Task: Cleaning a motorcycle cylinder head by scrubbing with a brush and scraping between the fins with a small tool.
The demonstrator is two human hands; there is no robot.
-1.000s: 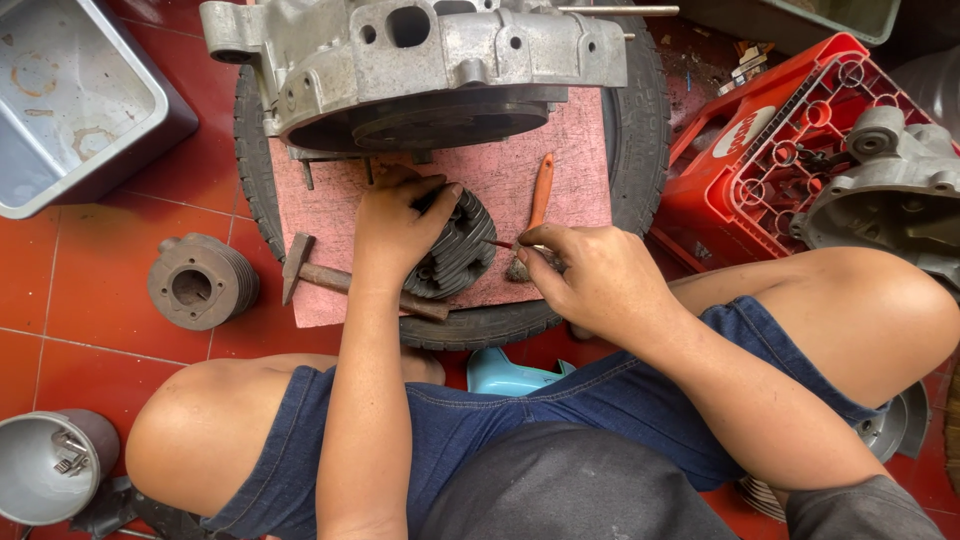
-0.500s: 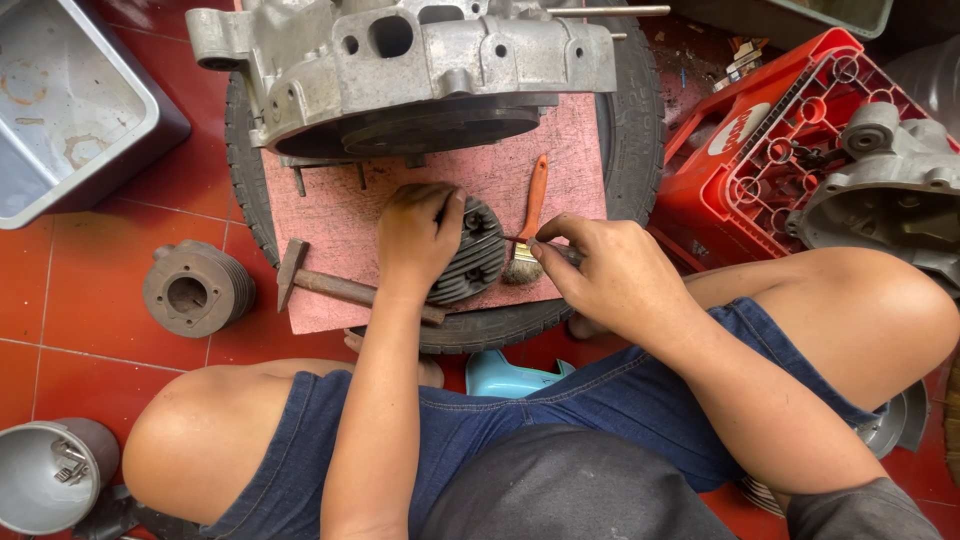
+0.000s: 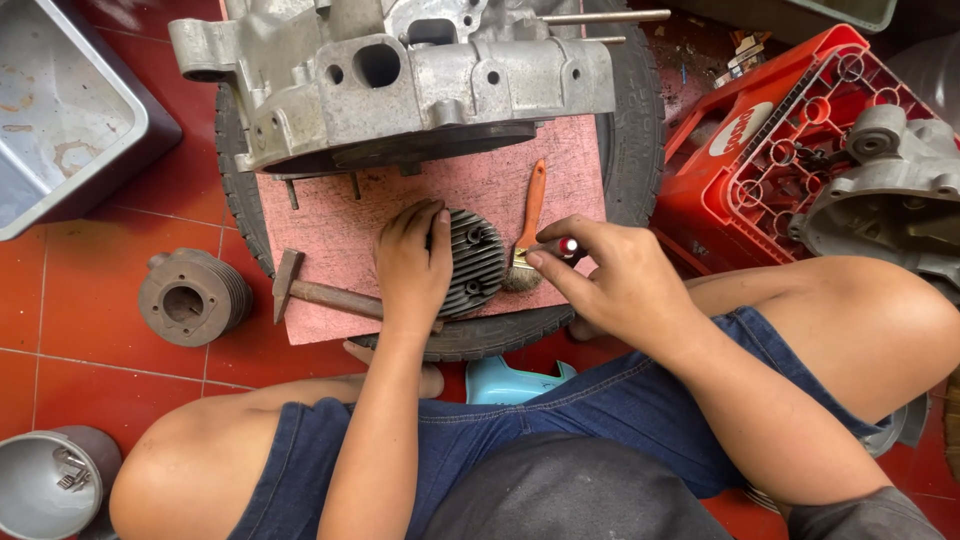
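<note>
Fingers of the left hand (image 3: 412, 262) are pressing flat on a round, dark, finned metal cylinder head (image 3: 472, 262), which is lying at the centre of the frame on a pink fibre mat (image 3: 470, 190) over a black rubber tyre (image 3: 632, 130). Just right of it, the right hand (image 3: 612, 280) is pinching a small tool with a red tip (image 3: 562, 246), perhaps a screwdriver. An orange-handled brush (image 3: 528, 228) is lying between them, a wooden-handled hammer (image 3: 318, 292) at left, and a grey cast engine casing (image 3: 390, 75) above.
</note>
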